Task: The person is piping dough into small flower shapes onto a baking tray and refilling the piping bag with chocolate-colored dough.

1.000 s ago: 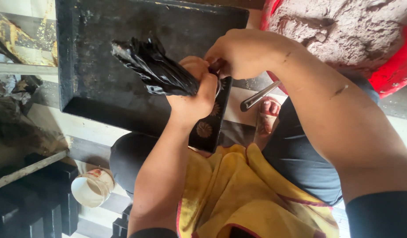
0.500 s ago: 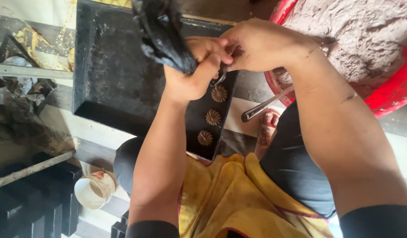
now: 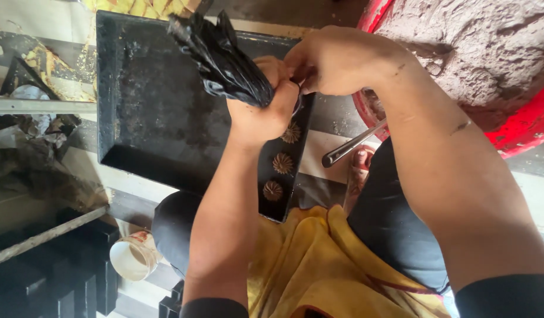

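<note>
My left hand (image 3: 265, 109) squeezes a black plastic piping bag (image 3: 222, 59) over a dark baking tray (image 3: 148, 112). My right hand (image 3: 336, 62) pinches the bag's lower end at the tray's right side. Three small star-shaped brown dough pieces (image 3: 282, 163) sit in a row along that side of the tray, just below my hands. The bag's tip is hidden between my fingers.
A red tub (image 3: 519, 129) full of brown dough stands at the upper right. A metal handle (image 3: 351, 147) pokes out beneath it. A yellow cloth (image 3: 319, 265) lies over my lap. A small white cup (image 3: 133, 256) sits on the floor at lower left, among dark clutter.
A third dough star has appeared on the tray. My hands and the bag have shifted up along the tray's right side.
</note>
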